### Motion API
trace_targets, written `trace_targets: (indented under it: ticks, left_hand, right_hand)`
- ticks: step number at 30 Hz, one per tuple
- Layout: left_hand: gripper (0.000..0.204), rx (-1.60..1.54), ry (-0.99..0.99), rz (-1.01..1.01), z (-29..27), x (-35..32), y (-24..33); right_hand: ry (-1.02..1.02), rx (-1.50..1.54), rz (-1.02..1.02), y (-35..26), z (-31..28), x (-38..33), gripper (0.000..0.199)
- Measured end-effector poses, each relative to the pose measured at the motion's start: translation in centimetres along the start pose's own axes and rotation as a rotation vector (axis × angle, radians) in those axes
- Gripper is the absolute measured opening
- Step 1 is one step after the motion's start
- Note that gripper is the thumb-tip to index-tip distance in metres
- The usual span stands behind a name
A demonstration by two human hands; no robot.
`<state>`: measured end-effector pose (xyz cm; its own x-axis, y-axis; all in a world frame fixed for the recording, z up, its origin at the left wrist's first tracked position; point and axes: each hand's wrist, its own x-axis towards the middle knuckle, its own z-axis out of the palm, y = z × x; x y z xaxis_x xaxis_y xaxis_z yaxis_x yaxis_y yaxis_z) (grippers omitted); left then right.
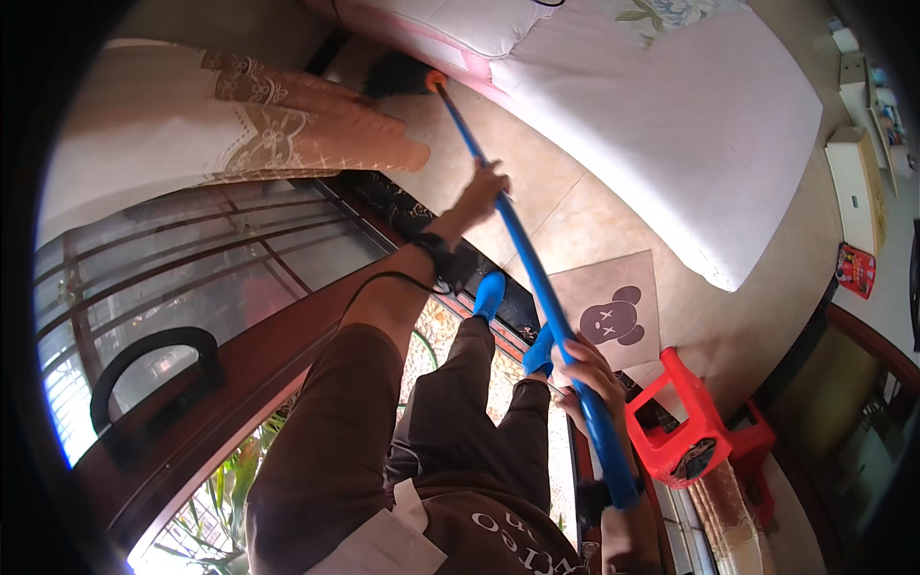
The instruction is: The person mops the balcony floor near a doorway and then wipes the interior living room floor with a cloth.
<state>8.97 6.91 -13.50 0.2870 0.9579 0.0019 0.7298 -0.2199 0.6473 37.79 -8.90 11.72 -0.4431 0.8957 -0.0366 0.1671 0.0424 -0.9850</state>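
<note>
A long blue-handled broom (525,251) slants from my lower right up to the far left. Its orange collar (436,81) joins a dark bristle head (396,77), which is on the tiled floor between the curtain and the bed. My left hand (482,192), arm stretched forward, is wrapped round the upper part of the handle. Closer to my body, my right hand (592,376) grips the handle near its end. The bristles' far side is partly lost in shadow.
A white-covered bed (661,125) fills the far right. A curtain (192,134) hangs over the glass door (182,249) at left. A mat with a bear figure (575,287) lies ahead of my feet. Red plastic stools (685,422) stand at right. Plants (225,484) show below.
</note>
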Motion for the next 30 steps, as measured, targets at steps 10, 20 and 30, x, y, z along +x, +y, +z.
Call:
trace_targets:
  ticks: [10, 20, 30]
  left_hand:
    - [0.009, 0.043, -0.387, 0.275, 7.7, -5.4, 22.9]
    - [0.01, 0.196, -0.49, 0.242, 4.2, -9.2, 17.0]
    - [0.03, 0.32, -0.074, -0.255, -5.6, -6.3, -3.2]
  right_hand:
    - [0.324, -0.183, 0.276, -9.8, -9.0, -20.9, 0.044]
    - [0.481, 0.179, 0.395, -7.2, -5.6, -17.9, 0.031]
    - [0.046, 0.091, 0.061, 2.7, 2.1, 5.1, 0.025]
